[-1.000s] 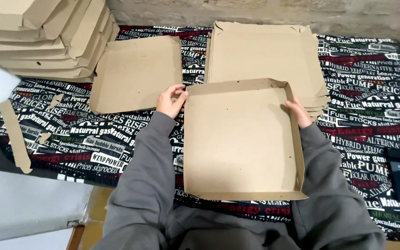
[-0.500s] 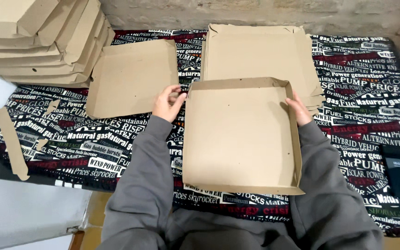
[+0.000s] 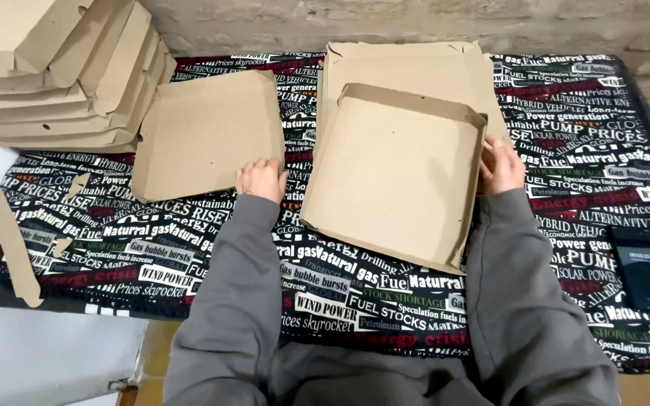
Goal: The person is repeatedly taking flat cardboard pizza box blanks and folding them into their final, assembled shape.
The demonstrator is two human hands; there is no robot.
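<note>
Wall: rough pale stone wall (image 3: 385, 22) behind the surface.
Surface: covered by a black cloth (image 3: 566, 150) printed with white and red lettering.
Left: white panel (image 3: 39, 353) below the cloth's edge.
Light: soft, even.

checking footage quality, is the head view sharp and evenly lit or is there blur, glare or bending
Head view: mostly sharp, soft even light, no glare; the tray casts a faint shadow; the left hand and right hand look crisp; the wall line bows slightly from the wide lens.
</note>
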